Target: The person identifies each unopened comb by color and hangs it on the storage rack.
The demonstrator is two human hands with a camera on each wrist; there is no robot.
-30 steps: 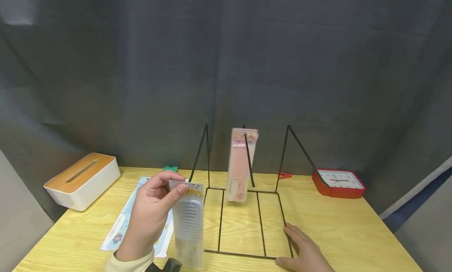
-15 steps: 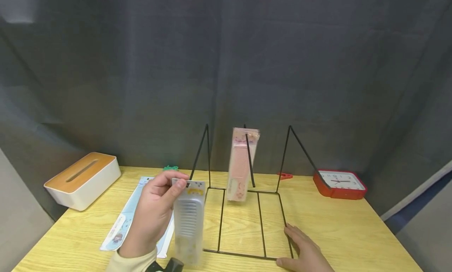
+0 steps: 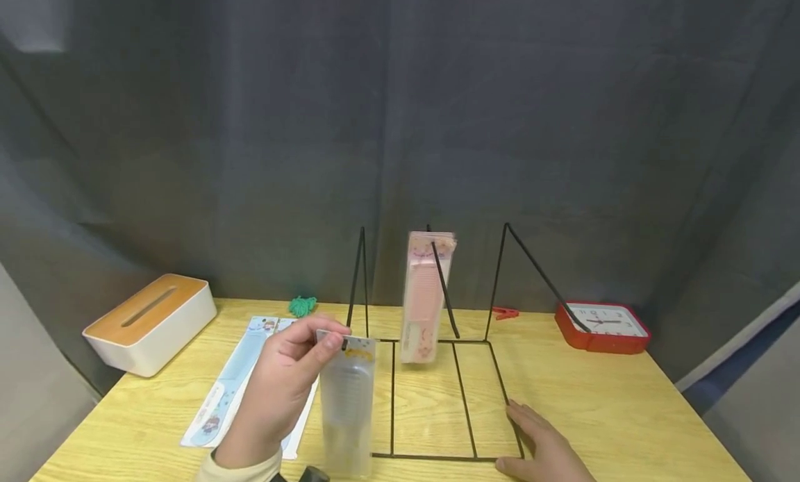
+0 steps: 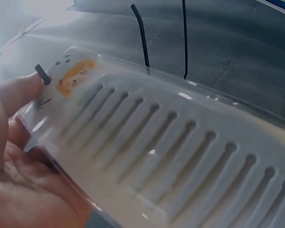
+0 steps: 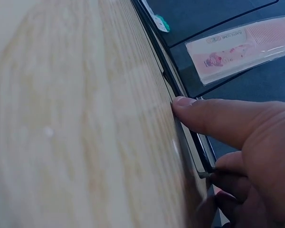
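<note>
Lower centre of the frame: my left hand (image 3: 281, 381) pinches a clear comb pack (image 3: 350, 405) at its top corner, thumb against fingers — the tip of the left prong (image 3: 355, 280) pokes through. Lower right, my right hand (image 3: 546, 447), fingers apart, rests against the wire rack (image 3: 431, 458). I seem mid-threading; next calls for sliding the pack backward, rack steady.

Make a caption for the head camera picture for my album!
The left hand pinches a packaged pale comb; the right hand touches the black rack where a pink comb hangs.
</note>
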